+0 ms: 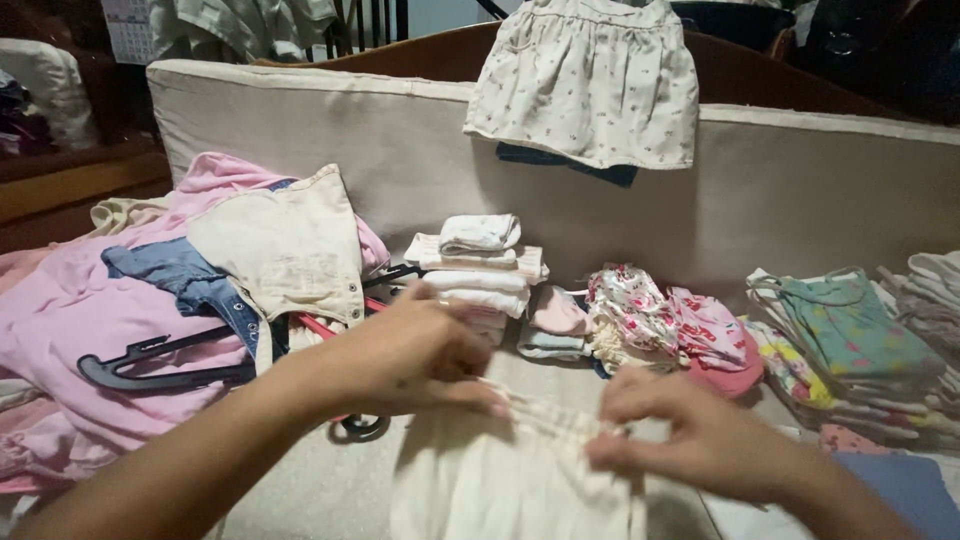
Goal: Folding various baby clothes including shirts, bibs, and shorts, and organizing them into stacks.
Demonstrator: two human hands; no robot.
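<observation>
While its gathered waistband is pinched, a cream cotton garment [510,470] is being folded on the bed.
Left hand [420,355] and right hand [690,435] are closed on it; flattening is judged next.

Our left hand [415,355] and right hand [700,440] are motion-blurred, fingertips indistinct over the cream garment [510,480], whose lower part the bottom edge cuts off. Left of that garment, our forearm hides part of the black hanger [160,368]; far right, the folded stacks [930,330] run out of frame.
</observation>
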